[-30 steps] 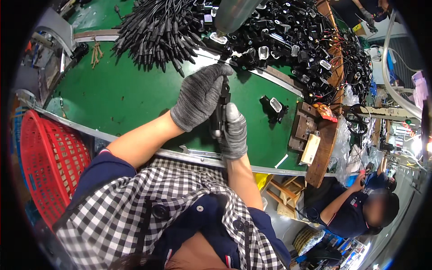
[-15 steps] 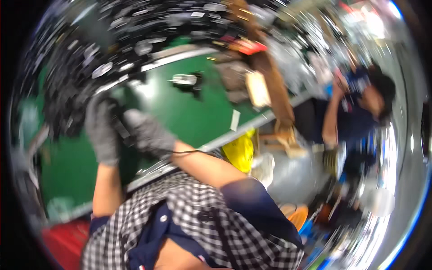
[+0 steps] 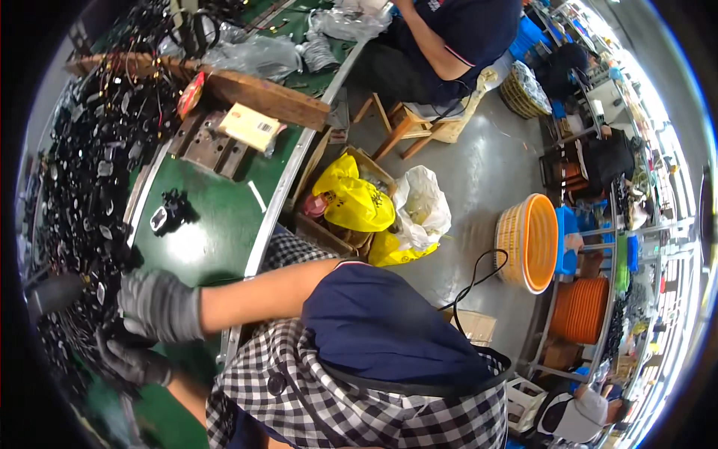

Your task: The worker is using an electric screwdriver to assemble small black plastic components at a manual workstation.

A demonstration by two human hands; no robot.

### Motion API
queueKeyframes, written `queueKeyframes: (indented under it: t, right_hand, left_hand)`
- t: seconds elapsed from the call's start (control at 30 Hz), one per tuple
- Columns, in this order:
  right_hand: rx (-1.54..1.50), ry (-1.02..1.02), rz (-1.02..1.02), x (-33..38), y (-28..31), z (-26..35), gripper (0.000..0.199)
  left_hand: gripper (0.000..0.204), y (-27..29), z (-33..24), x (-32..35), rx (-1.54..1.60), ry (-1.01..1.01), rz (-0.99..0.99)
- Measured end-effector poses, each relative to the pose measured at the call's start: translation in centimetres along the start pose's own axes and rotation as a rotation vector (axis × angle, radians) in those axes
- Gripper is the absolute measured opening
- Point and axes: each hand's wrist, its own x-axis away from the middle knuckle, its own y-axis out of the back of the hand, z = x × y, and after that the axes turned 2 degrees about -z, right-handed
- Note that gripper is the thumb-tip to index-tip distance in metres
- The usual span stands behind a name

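A dark part sits between the two gloved hands, over the green tabletop near the heap's edge; mostly covered and in shadow, its shape cannot be made out. The right hand is on the side nearer the tabletop's middle, its grip bent inward with the fingers folded toward the part. Its fingertips are hidden, so I cannot tell whether it pinches the part or only touches it. The left hand faces it from the other side, fingers curved up against the part; how tightly that grip closes is hidden too.

Just beyond the hands, a dark cylinder points in from the rim, and a heap of small black parts spreads along the tabletop. One loose black piece with a pale-framed face lies apart on the green surface. Farther off are a brown metal block with a cream box on it, a white strip and a wooden board. Beside the tabletop, a yellow bag rests next to a white bag.
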Motion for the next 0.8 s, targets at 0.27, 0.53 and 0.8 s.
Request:
queueKeyframes:
  t: [0.27, 0.53, 0.8]
  right_hand:
    - [-0.578, -0.201, 0.537, 3.9, -5.8, -3.2, 0.041]
    - [-0.355, -0.085, 0.643, 0.0, -1.5, -1.8, 0.043]
    - [-1.132, -0.956, 0.797, 3.7, -3.0, -2.6, 0.047]
  left_hand:
    - [0.029, -1.7, -1.9, 1.5, 0.042, -0.093, 0.016]
    - [0.018, -1.0, -1.4, 0.9, -0.285, -0.174, 0.082]
    - [0.021, -1.7, -3.3, 1.7, -0.073, 0.078, 0.092]
